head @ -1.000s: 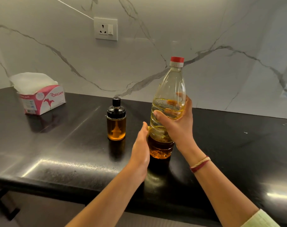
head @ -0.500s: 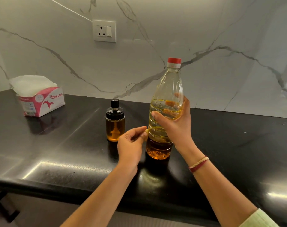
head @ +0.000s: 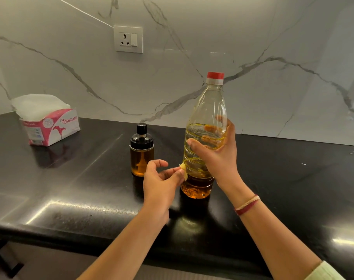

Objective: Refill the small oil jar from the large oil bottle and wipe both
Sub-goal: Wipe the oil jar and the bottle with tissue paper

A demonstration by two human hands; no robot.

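White veined marble wall with a switched socket (head: 128,39) backs a glossy black bench (head: 71,188). Near the bench's rear edge at the left sits an open pink and white tissue box (head: 50,128) marked ORIGAMI. Towards the middle, closer to the rear edge than the front, stands the small oil jar (head: 141,156), black lid on, amber oil inside. Just right of it and apart from it, the large oil bottle (head: 206,106) is upright with its red cap on and about half full. The right hand (head: 218,160), a red and cream band (head: 247,205) at its wrist, wraps round the bottle's middle. The left hand (head: 162,180) pinches a small pale scrap (head: 183,170) against the bottle's lower left side.
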